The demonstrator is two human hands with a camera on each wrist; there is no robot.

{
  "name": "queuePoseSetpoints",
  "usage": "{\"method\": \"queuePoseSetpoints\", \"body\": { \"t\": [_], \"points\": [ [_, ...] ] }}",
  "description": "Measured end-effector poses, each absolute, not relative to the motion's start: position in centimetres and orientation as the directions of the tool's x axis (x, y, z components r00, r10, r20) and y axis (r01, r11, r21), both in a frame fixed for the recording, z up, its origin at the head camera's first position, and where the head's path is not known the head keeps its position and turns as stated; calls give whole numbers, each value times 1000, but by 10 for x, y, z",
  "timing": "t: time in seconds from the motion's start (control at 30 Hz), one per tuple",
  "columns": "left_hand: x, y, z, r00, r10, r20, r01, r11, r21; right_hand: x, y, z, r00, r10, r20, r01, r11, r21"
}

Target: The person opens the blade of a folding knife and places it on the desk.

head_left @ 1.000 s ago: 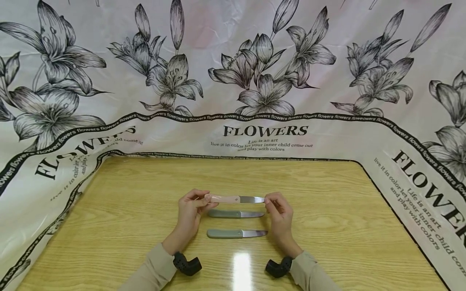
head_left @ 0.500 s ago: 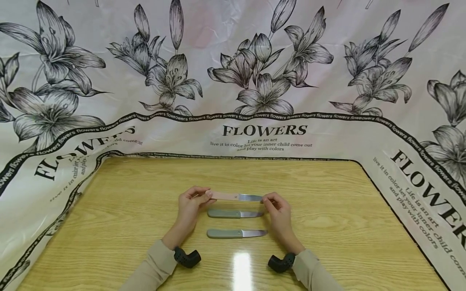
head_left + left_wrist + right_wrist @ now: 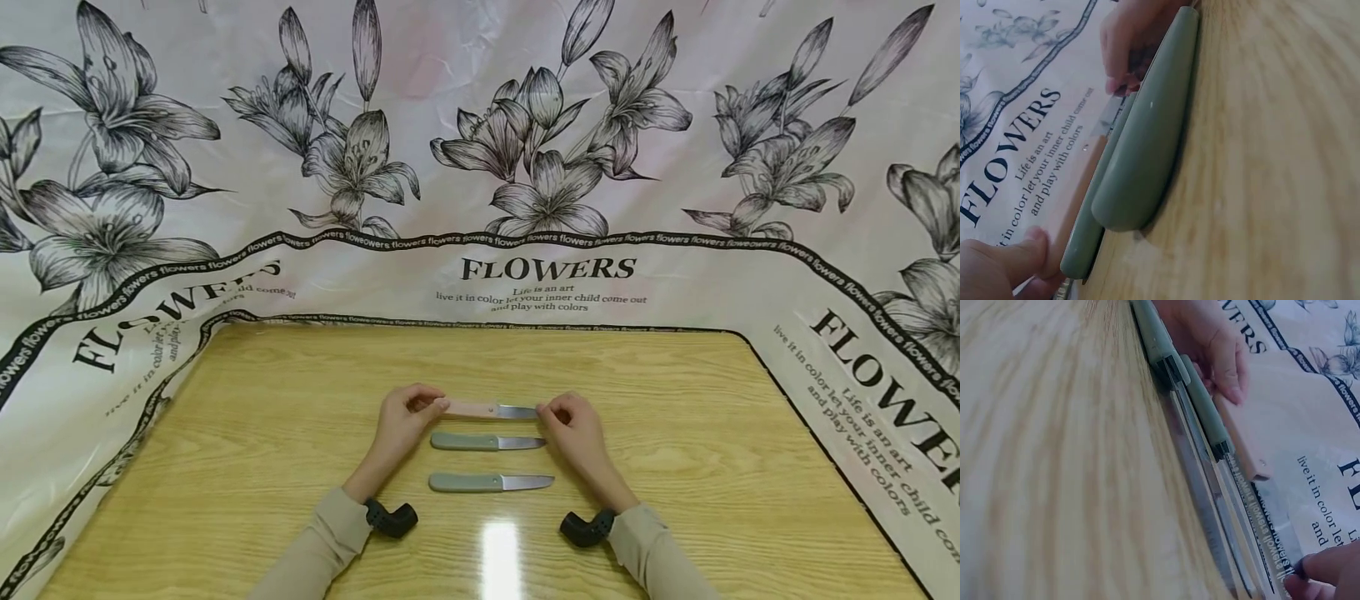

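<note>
A folding-style knife with a pale pink handle (image 3: 472, 408) lies crosswise at the back of a row of knives, blade to the right. My left hand (image 3: 405, 421) pinches its handle end between thumb and fingers; in the left wrist view the thumb presses the pink handle (image 3: 1072, 206). At the other end, my right hand (image 3: 579, 433) pinches the blade tip, which its fingers hide. Two green-handled knives, a middle one (image 3: 463, 442) and a front one (image 3: 465, 482), rest parallel on the table, blades also rightward. Whether the pink knife touches the table, I cannot tell.
The wooden table (image 3: 300, 367) stretches around the knives. A white flower-printed cloth (image 3: 540, 283) borders it at the back and both sides. Black curved wrist pieces (image 3: 393, 518) sit at both cuffs, near the front knife.
The pink knife's handle has turned slightly and looks lower, nearer the table. My left hand has shifted a little right along the handle; the right hand still pinches the tip. Both green knives stay put.
</note>
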State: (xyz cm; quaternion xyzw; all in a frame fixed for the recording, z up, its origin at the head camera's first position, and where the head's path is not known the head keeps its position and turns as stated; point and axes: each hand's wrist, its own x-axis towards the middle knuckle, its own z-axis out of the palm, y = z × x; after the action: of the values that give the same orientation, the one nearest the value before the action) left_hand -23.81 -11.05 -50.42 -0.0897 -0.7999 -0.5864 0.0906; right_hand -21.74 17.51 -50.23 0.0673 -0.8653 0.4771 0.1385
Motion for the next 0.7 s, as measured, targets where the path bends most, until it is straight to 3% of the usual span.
{"method": "queuePoseSetpoints", "body": {
  "t": [0.17, 0.43, 0.7],
  "points": [
    [-239, -113, -504, -961, 55, 271, 270, 405, 874, -220, 176, -501, -936, -64, 345, -314, 592, -742],
    [-240, -113, -505, -945, 89, 316, 320, 455, 831, -223, 177, -504, -921, -99, 378, -353, 624, -697],
    [-243, -110, -507, -924, 117, 364, 366, 549, 751, -232, 181, -511, -798, -235, 554, -539, 690, -484]
  ]
}}
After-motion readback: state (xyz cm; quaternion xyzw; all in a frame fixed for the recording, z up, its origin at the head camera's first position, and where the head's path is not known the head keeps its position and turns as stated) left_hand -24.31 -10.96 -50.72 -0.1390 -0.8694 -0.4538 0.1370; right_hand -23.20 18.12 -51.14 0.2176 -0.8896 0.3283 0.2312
